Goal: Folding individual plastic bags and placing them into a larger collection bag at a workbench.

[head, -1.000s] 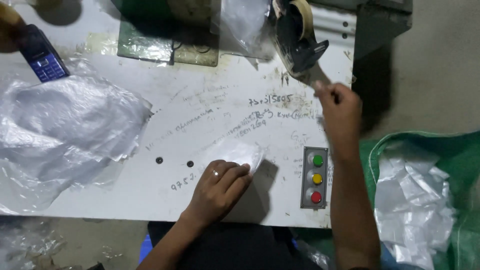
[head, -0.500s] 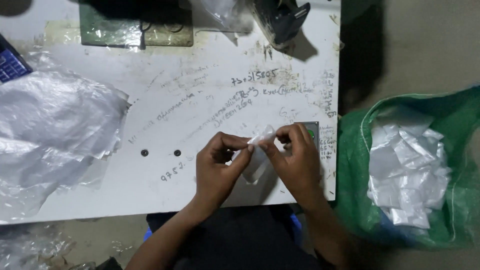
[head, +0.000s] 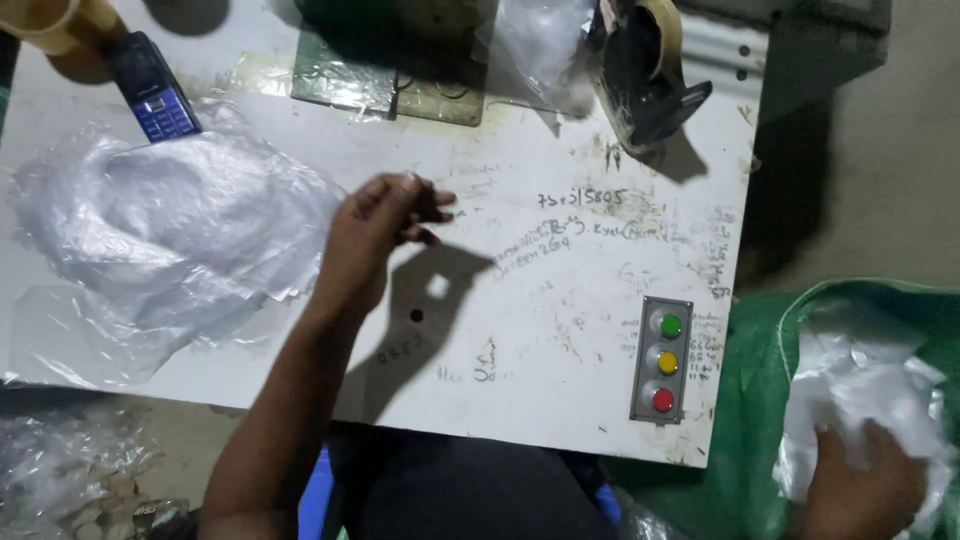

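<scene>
right hand [head: 868, 490] presses into white folded bags [head: 860, 400] in green sack [head: 760, 400], grip cannot tell | bags look light, soft, slippery; pinch an edge | left hand [head: 375, 235] hovers over white table [head: 560, 290], fingers curled, empty | clear plastic sheets [head: 160, 240] just beside | tape dispenser [head: 645, 70] far

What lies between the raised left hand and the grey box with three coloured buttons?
In the head view, only bare white tabletop with scribbles separates the left hand from the grey button box.

My right hand [head: 865, 490] is cut off at the bottom edge; I can't see its fingertips in the white bags [head: 860, 385].
</scene>
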